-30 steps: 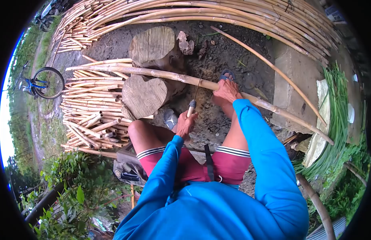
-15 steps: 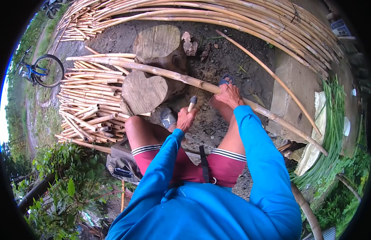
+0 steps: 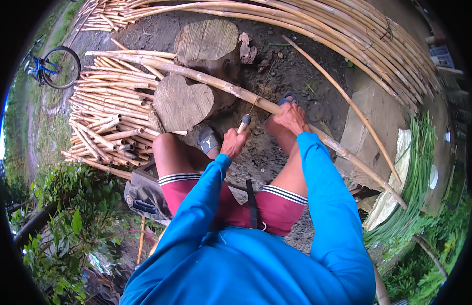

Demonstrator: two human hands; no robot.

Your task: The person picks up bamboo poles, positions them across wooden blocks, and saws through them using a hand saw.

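Observation:
My left hand (image 3: 233,143) is closed around the pale handle of a saw (image 3: 244,123) with a dark collar. Its thin blade runs up from the collar and crosses a long bamboo pole (image 3: 215,82). Just right of that crossing, my right hand (image 3: 292,119) wraps around the pole. The pole slants from upper left to lower right, passing over the heart-shaped end of a wood stump (image 3: 182,104). A second stump (image 3: 206,39) stands behind it. Whether the blade has cut into the pole is too small to tell.
Cut bamboo pieces (image 3: 111,109) lie piled at left. Long bamboo poles (image 3: 317,23) are stacked along the back. A thinner pole (image 3: 347,101) leans near a concrete block (image 3: 370,109). Long green leaves (image 3: 416,175) lie on the right. A blue bicycle (image 3: 50,68) stands far left.
The camera's view has shifted slightly, so most things appear higher in it. Both hands keep their grips, and the blade still crosses the pole at about the same place.

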